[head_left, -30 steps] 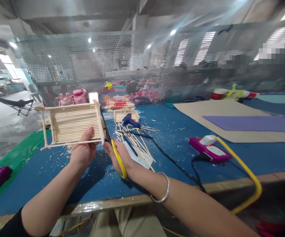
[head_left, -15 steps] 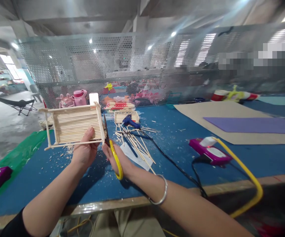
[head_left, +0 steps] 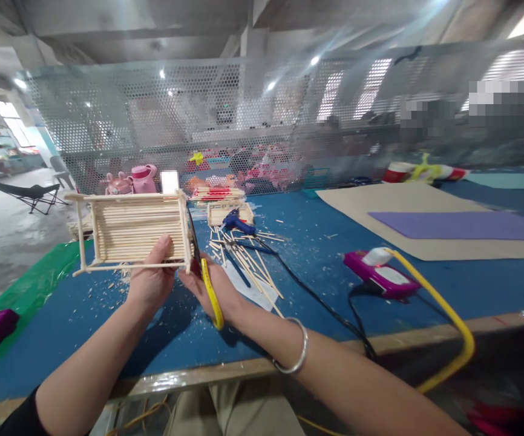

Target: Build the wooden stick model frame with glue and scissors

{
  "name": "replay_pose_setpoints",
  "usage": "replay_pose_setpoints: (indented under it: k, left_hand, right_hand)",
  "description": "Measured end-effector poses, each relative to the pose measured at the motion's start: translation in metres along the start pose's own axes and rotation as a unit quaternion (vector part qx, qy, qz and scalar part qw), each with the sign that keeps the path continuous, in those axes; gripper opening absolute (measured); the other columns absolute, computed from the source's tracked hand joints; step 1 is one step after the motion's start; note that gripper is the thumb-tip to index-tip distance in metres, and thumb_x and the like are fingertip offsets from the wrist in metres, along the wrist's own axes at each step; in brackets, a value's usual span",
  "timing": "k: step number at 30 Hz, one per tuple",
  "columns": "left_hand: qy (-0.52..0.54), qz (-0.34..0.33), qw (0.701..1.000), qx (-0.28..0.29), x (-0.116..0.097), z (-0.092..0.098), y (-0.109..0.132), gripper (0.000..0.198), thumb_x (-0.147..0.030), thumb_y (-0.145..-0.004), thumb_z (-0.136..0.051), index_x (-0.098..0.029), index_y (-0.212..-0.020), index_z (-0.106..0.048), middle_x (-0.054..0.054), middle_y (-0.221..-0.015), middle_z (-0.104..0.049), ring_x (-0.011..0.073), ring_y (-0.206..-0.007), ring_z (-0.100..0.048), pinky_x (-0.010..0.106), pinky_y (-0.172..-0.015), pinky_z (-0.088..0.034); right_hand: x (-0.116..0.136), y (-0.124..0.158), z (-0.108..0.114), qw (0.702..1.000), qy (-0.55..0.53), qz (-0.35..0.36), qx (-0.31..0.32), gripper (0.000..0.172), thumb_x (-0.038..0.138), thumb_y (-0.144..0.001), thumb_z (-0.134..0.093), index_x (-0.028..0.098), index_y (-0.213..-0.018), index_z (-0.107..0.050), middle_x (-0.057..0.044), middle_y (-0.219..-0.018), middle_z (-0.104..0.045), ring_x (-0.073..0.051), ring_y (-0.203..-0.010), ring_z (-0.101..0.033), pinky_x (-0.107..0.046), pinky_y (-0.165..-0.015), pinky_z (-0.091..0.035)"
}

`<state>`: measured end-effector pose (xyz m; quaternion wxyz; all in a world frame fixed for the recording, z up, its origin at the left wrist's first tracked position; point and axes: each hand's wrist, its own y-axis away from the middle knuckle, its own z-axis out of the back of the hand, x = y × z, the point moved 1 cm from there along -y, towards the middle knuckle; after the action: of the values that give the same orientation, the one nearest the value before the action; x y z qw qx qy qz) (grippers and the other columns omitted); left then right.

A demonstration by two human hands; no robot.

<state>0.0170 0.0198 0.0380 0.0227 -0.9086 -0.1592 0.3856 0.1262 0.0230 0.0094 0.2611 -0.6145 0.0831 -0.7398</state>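
Head view: stick frame (head_left: 132, 230) held up over blue table (head_left: 316, 266), left of centre. Left hand (head_left: 150, 281) clamped on lower rail, thumb across slats. Right hand (head_left: 212, 287) closed through yellow-handled scissors (head_left: 204, 269), blades upright against frame's right post. Step judged: trimming stick ends. Next cut calls for steady frame, blades square to overhang. Loose sticks (head_left: 244, 260) beyond.

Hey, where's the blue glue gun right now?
In the head view, the glue gun lies on the blue table just left of centre, behind the scattered loose sticks and right of the stick frame in the left hand.
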Motion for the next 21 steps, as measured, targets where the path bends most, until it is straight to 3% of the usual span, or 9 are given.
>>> replay_pose_setpoints:
  k: [3,7,10,14,17,21]
  left_hand:
    - [0.011,0.006,1.0,-0.005,0.001,0.001,-0.001,0.023,-0.021,-0.056,-0.077,-0.012,-0.072,-0.065,0.001,-0.067,-0.067,0.0104,-0.058,-0.063,0.018,-0.056,-0.052]
    - [0.023,0.01,1.0,-0.001,0.001,0.0,-0.002,0.018,-0.017,-0.058,-0.076,-0.013,-0.072,-0.065,0.0,-0.068,-0.068,0.0105,-0.061,-0.064,0.018,-0.059,-0.053]
    - [0.04,0.006,0.999,-0.014,0.001,0.0,-0.003,0.017,-0.013,-0.061,-0.072,-0.014,-0.076,-0.064,-0.001,-0.07,-0.068,0.0098,-0.059,-0.064,0.017,-0.055,-0.054]
    - [0.06,0.016,0.998,-0.031,-0.001,-0.003,-0.003,0.017,-0.009,-0.064,-0.067,-0.016,-0.079,-0.063,-0.001,-0.072,-0.069,0.0101,-0.059,-0.065,0.017,-0.052,-0.054]
    - [0.067,0.051,0.996,-0.04,-0.004,-0.004,-0.002,0.011,-0.009,-0.069,-0.063,-0.015,-0.078,-0.063,-0.002,-0.068,-0.069,0.009,-0.054,-0.064,0.014,-0.047,-0.053]
    - [0.051,0.118,0.99,-0.06,-0.008,-0.004,-0.002,0.004,-0.013,-0.073,-0.058,-0.013,-0.074,-0.062,-0.001,-0.058,-0.065,0.0082,-0.042,-0.059,0.013,-0.037,-0.048]
  right_hand:
    - [-0.002,-0.001,-0.002,1.0,0.022,0.003,-0.004,0.011,0.025,-0.067,-0.06,0.02,-0.075,-0.056,-0.001,-0.066,-0.058,-0.017,-0.067,-0.056,-0.029,-0.065,-0.044]
    - [-0.008,-0.001,-0.007,0.998,-0.035,-0.038,-0.032,0.004,0.016,-0.063,-0.047,0.02,-0.066,-0.047,0.002,-0.059,-0.05,-0.012,-0.055,-0.048,-0.023,-0.05,-0.038]
    - [-0.011,-0.001,-0.009,0.995,-0.041,-0.075,-0.045,0.003,0.018,-0.06,-0.046,0.02,-0.062,-0.043,0.004,-0.053,-0.045,-0.011,-0.05,-0.043,-0.022,-0.046,-0.034]
    - [-0.013,-0.002,-0.006,0.996,-0.035,-0.078,-0.03,0.006,0.019,-0.059,-0.048,0.019,-0.064,-0.045,0.004,-0.057,-0.048,-0.011,-0.054,-0.045,-0.023,-0.052,-0.036]
    - [-0.016,-0.005,-0.002,0.994,-0.058,-0.087,-0.021,0.012,0.018,-0.057,-0.049,0.019,-0.068,-0.046,0.006,-0.059,-0.047,-0.01,-0.055,-0.045,-0.022,-0.052,-0.036]
    - [-0.018,-0.01,0.004,0.974,-0.163,-0.149,-0.046,0.009,0.026,-0.064,-0.05,0.02,-0.064,-0.043,0.007,-0.05,-0.04,-0.009,-0.045,-0.039,-0.023,-0.045,-0.034]
